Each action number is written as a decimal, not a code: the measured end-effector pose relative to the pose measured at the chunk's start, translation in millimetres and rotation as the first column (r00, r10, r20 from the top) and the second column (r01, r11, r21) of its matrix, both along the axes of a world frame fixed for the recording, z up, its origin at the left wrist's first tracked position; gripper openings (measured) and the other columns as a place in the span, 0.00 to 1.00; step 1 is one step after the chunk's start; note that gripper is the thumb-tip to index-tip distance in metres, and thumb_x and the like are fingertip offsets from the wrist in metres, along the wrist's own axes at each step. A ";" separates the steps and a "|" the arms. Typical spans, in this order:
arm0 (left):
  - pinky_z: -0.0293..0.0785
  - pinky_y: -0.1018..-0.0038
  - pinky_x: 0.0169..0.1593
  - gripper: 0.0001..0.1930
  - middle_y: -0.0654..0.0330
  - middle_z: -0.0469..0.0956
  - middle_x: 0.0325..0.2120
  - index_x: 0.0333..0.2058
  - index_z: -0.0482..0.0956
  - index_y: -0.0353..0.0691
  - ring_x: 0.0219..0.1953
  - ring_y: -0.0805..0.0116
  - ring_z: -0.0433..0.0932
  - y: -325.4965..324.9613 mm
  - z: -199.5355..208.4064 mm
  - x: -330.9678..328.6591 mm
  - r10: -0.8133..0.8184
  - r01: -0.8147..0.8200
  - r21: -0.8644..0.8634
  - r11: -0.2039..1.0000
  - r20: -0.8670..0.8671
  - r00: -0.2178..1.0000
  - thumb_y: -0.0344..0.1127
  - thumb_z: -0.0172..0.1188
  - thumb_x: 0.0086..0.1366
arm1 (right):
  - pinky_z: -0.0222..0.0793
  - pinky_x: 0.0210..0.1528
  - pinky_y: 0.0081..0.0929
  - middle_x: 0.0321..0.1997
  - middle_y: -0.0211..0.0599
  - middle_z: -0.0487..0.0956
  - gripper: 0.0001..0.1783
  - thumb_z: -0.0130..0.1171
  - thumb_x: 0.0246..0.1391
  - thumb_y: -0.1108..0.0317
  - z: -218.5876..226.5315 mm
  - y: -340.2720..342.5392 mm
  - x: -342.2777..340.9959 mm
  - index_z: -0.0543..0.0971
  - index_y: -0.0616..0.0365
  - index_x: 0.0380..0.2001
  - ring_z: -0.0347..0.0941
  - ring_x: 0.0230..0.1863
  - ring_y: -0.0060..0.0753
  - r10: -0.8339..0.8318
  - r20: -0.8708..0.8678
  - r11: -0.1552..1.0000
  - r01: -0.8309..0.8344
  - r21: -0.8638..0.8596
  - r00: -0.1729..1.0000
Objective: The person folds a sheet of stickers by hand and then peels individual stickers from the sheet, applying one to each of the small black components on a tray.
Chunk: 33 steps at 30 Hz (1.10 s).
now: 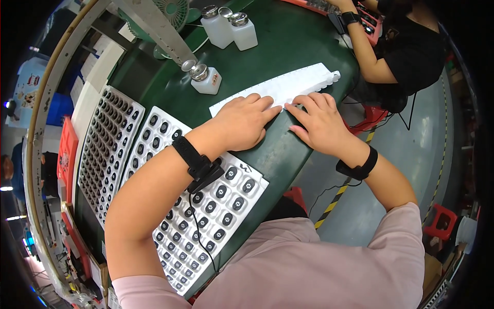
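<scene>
Green table (280, 154), filled trays (260, 181), white sheet (301, 81), bottles (245, 39)

Grey floor (406, 159), yellow-black striped tape (333, 202), red stool (446, 213)

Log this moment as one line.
left hand: at white piece, near edge | right hand: same edge | nearby: filled tray

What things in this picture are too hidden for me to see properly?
In the head view:
Long white piece with a bumpy end: its near edge is partly under the left hand and right hand.
White plastic tray of black oval pieces: part is behind the left forearm.
Round green fan: a grey metal post and the picture's top edge hide part.
</scene>
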<state>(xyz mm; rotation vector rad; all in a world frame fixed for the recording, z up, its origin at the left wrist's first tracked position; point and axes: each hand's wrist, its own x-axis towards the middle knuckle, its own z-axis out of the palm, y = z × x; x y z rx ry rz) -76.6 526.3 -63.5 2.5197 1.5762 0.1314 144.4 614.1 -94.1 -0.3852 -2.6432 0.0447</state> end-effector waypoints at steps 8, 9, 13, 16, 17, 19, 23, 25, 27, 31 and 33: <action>0.67 0.64 0.56 0.26 0.55 0.70 0.51 0.55 0.70 0.39 0.52 0.57 0.70 0.2 -0.9 -0.3 -0.002 0.003 0.027 1.000 -0.009 1.000 0.29 0.55 0.54 | 0.54 0.54 0.38 0.45 0.37 0.70 0.28 0.63 0.48 0.53 6.0 -5.1 5.2 0.76 0.55 0.51 0.63 0.49 0.41 -0.152 0.118 0.988 0.155 -0.013 0.981; 0.66 0.64 0.56 0.26 0.55 0.70 0.51 0.55 0.70 0.39 0.52 0.57 0.70 0.7 -0.8 0.0 -0.002 0.003 0.024 1.000 -0.013 1.000 0.29 0.55 0.54 | 0.54 0.54 0.38 0.45 0.37 0.70 0.28 0.63 0.48 0.53 6.7 -5.5 5.3 0.76 0.55 0.51 0.63 0.49 0.41 -0.150 0.120 0.988 0.153 -0.011 0.981; 0.66 0.64 0.56 0.26 0.56 0.71 0.50 0.55 0.71 0.40 0.52 0.59 0.70 2.0 -2.3 -0.3 -0.002 0.003 0.031 1.000 -0.024 1.000 0.31 0.55 0.55 | 0.54 0.53 0.38 0.45 0.38 0.70 0.30 0.62 0.48 0.49 10.4 -6.3 4.1 0.76 0.54 0.51 0.63 0.49 0.41 -0.171 0.120 0.985 0.169 0.025 0.978; 0.67 0.65 0.55 0.25 0.58 0.71 0.49 0.54 0.72 0.40 0.51 0.61 0.70 1.9 -4.6 -1.4 -0.005 0.007 0.055 0.998 -0.035 0.999 0.33 0.55 0.55 | 0.55 0.52 0.38 0.44 0.38 0.70 0.31 0.62 0.47 0.48 9.6 -4.5 3.2 0.75 0.54 0.51 0.63 0.48 0.41 -0.169 0.079 0.985 0.166 0.036 0.982; 0.67 0.65 0.55 0.25 0.58 0.71 0.49 0.54 0.72 0.41 0.51 0.61 0.70 1.2 -4.9 -1.0 -0.006 0.008 0.062 0.998 -0.036 0.999 0.33 0.55 0.55 | 0.55 0.52 0.38 0.44 0.38 0.70 0.31 0.62 0.47 0.48 9.0 -4.8 3.7 0.75 0.54 0.51 0.63 0.48 0.41 -0.167 0.084 0.986 0.164 0.040 0.982; 0.67 0.65 0.55 0.25 0.58 0.72 0.49 0.54 0.72 0.41 0.51 0.61 0.71 -0.1 -5.5 -0.4 -0.006 0.009 0.076 0.997 -0.039 0.999 0.33 0.54 0.56 | 0.55 0.52 0.38 0.44 0.38 0.70 0.31 0.62 0.47 0.48 7.9 -6.3 4.7 0.75 0.55 0.52 0.63 0.48 0.41 -0.188 0.108 0.982 0.187 0.023 0.976; 0.66 0.63 0.58 0.26 0.54 0.71 0.51 0.55 0.70 0.40 0.53 0.57 0.70 -1.4 -4.5 -0.4 0.013 -0.013 0.025 1.000 -0.026 1.000 0.32 0.55 0.54 | 0.54 0.52 0.39 0.44 0.38 0.69 0.32 0.62 0.48 0.47 9.8 -4.6 6.8 0.75 0.55 0.52 0.63 0.48 0.41 -0.218 0.130 0.975 0.221 -0.005 0.967; 0.66 0.64 0.56 0.26 0.56 0.71 0.50 0.55 0.71 0.40 0.52 0.59 0.70 -1.7 -7.2 -1.0 0.014 -0.013 0.046 0.999 -0.028 1.000 0.32 0.55 0.55 | 0.54 0.52 0.39 0.44 0.38 0.69 0.32 0.62 0.48 0.47 10.3 -4.0 8.2 0.75 0.55 0.52 0.63 0.48 0.41 -0.226 0.137 0.973 0.230 -0.014 0.965; 0.67 0.65 0.54 0.25 0.59 0.72 0.48 0.55 0.72 0.42 0.51 0.62 0.71 -0.9 -8.9 -1.1 0.010 -0.007 0.084 0.996 -0.040 0.999 0.34 0.54 0.56 | 0.54 0.52 0.39 0.44 0.39 0.69 0.32 0.62 0.48 0.47 10.4 -2.4 11.3 0.75 0.55 0.52 0.63 0.48 0.42 -0.269 0.158 0.962 0.273 -0.003 0.950; 0.68 0.65 0.53 0.25 0.59 0.72 0.47 0.55 0.72 0.42 0.50 0.62 0.71 -0.9 -10.4 -2.7 0.002 0.002 0.096 0.995 -0.049 0.999 0.34 0.55 0.56 | 0.54 0.52 0.39 0.44 0.39 0.69 0.32 0.62 0.48 0.47 12.2 -3.5 12.1 0.75 0.54 0.52 0.62 0.48 0.43 -0.301 0.170 0.953 0.302 0.018 0.938; 0.68 0.65 0.52 0.25 0.59 0.72 0.47 0.55 0.72 0.42 0.50 0.62 0.71 -0.7 -8.9 -2.0 0.005 -0.001 0.095 0.996 -0.047 0.999 0.34 0.55 0.56 | 0.54 0.52 0.39 0.44 0.40 0.69 0.32 0.62 0.48 0.47 12.7 -2.9 12.0 0.75 0.54 0.52 0.62 0.49 0.43 -0.307 0.172 0.951 0.307 0.026 0.936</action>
